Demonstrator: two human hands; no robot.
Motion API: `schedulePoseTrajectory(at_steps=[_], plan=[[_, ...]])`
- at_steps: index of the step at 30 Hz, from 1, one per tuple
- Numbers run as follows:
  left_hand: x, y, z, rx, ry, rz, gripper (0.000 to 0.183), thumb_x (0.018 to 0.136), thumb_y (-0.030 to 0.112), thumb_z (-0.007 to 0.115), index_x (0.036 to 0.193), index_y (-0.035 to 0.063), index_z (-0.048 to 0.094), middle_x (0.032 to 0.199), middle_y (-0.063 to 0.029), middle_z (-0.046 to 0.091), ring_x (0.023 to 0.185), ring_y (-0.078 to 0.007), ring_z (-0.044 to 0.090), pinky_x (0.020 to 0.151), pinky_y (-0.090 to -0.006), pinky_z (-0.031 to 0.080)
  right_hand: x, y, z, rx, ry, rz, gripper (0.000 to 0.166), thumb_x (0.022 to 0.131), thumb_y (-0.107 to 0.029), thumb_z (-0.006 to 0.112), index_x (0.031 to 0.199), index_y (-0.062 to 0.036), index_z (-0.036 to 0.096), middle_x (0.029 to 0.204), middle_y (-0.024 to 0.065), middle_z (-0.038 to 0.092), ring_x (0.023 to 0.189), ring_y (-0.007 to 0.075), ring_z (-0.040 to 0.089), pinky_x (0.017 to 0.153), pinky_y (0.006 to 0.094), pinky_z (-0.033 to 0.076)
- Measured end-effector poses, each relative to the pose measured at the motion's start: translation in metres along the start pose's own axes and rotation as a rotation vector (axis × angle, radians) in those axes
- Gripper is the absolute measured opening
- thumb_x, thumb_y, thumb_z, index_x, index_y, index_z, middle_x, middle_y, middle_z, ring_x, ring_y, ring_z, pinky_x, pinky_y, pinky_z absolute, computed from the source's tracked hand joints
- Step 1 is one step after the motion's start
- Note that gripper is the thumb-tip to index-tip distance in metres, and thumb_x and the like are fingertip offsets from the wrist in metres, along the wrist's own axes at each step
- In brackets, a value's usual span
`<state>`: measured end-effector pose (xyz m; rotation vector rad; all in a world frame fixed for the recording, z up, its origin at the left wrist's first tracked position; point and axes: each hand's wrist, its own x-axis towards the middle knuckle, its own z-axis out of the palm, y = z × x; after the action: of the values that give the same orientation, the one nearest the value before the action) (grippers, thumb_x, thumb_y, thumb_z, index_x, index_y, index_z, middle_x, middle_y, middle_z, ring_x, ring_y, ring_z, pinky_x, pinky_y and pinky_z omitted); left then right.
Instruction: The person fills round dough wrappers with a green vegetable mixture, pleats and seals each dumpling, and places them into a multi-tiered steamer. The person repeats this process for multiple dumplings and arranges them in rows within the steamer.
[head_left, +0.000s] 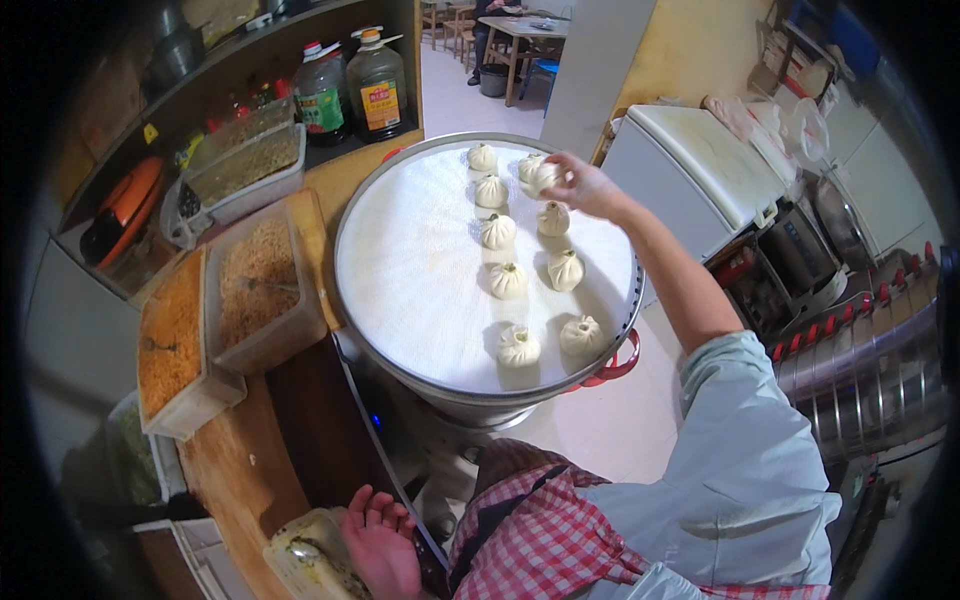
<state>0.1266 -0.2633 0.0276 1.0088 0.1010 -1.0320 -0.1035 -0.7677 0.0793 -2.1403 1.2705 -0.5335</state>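
Note:
My right hand (589, 187) reaches over the far right part of a round steamer (412, 277) with a white liner, its fingers on a pleated bun (550, 178). That bun is close beside another bun (529, 166); whether they touch cannot be told. Several more buns (508, 280) stand in two rough rows on the liner. At the bottom, my left hand (382, 544) is palm up with its fingers apart and slightly curled, holding nothing. It is beside a plastic tub (281, 559) holding a greenish filling and a metal utensil.
Tubs of orange filling (169, 345) and brownish filling (255, 277) stand on the wooden counter (232, 450) at left. Large bottles (379, 82) fill a shelf behind. A white chest freezer (667, 172) and stacked metal steamer tiers (862, 367) are at right. A person sits far off.

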Motion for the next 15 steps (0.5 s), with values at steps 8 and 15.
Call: schedulePoseTrajectory(at_steps=[8,15], plan=[[-0.002,-0.001,-0.013,-0.045,0.102,0.042,0.036,0.099,0.036,0.049,0.119,0.0077,0.060,0.097,-0.0045,0.059,0.083,-0.0184,0.052,0.072,-0.0313,0.043,0.082,0.146,-0.020,-0.579,0.112,0.131,0.058,0.076,-0.036,0.076,0.122,-0.0061,0.058,0.108,0.0138,0.068,0.091,0.0228,0.069,0.075,0.0333,0.056],[-0.032,-0.003,-0.033,-0.137,0.151,0.222,0.038,0.099,0.031,0.051,0.127,0.0056,0.054,0.100,-0.0044,0.057,0.082,-0.0170,0.049,0.073,-0.0308,0.043,0.097,0.107,-0.028,-0.370,-0.117,0.260,0.039,0.077,-0.029,0.075,0.100,-0.0012,0.061,0.082,0.0143,0.068,0.062,0.0224,0.068,0.051,0.0360,0.055]])
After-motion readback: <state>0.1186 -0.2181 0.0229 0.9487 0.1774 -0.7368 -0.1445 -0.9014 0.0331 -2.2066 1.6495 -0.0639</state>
